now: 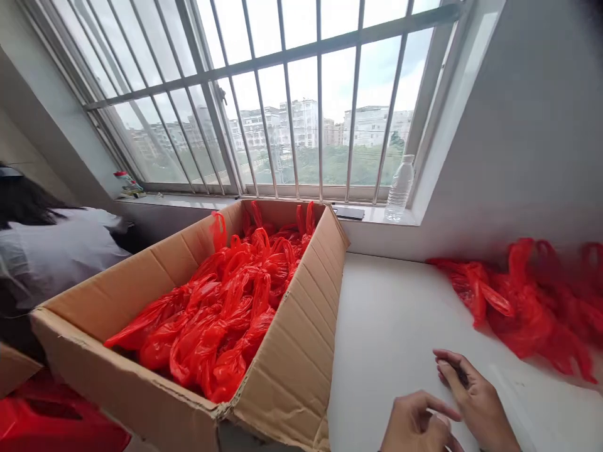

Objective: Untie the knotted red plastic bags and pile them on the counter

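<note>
Over the white tabletop (381, 320) at the lower right, both my hands hover close to each other. My left hand (419, 424) is loosely bent, its index finger reaching toward the right one, with no object visible in it. My right hand (478, 398) has its fingers curled and slightly apart; a dark patch between them looks like shadow. Beyond it, red plastic bags (527, 307) lie in a loose heap against the wall. To the left of my hands stands a large open cardboard box (292, 339), holding several knotted red plastic bags (230, 301).
A clear plastic bottle (400, 188) and a dark flat object (349, 213) rest on the sill below the barred window. A person in a white top (61, 245) is at the far left. More red plastic (56, 414) shows at the lower left.
</note>
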`<state>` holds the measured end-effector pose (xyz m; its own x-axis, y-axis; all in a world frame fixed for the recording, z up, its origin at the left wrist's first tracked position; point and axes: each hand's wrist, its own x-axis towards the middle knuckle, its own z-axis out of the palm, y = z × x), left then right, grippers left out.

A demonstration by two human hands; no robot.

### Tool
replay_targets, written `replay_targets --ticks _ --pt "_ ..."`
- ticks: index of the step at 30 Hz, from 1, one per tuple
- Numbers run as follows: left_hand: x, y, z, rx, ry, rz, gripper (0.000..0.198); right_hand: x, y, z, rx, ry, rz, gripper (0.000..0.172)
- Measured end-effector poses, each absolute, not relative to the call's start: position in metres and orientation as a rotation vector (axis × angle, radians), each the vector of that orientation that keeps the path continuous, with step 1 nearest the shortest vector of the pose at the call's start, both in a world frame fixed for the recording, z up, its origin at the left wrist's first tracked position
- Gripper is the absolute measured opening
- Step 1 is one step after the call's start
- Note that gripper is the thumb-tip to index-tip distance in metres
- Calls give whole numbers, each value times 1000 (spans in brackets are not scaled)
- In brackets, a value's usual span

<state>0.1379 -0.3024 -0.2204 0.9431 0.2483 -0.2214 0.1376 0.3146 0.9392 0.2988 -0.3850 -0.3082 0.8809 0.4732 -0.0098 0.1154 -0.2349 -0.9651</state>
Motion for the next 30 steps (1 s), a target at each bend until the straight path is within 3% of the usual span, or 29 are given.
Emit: replay_targets --ticks 3,9,19,30 --pt "183 -291 -241 1045 400 236 40 294 -374 -287 -1733 -541 254 34" --pt "211 -258 -247 759 224 218 43 302 -356 -278 -1684 -558 128 26" --pt "209 -250 -251 644 288 279 43 400 -338 -277 -1919 -371 -394 40" --pt "208 -248 -250 625 287 283 40 423 -333 -304 -2107 -497 -419 49"
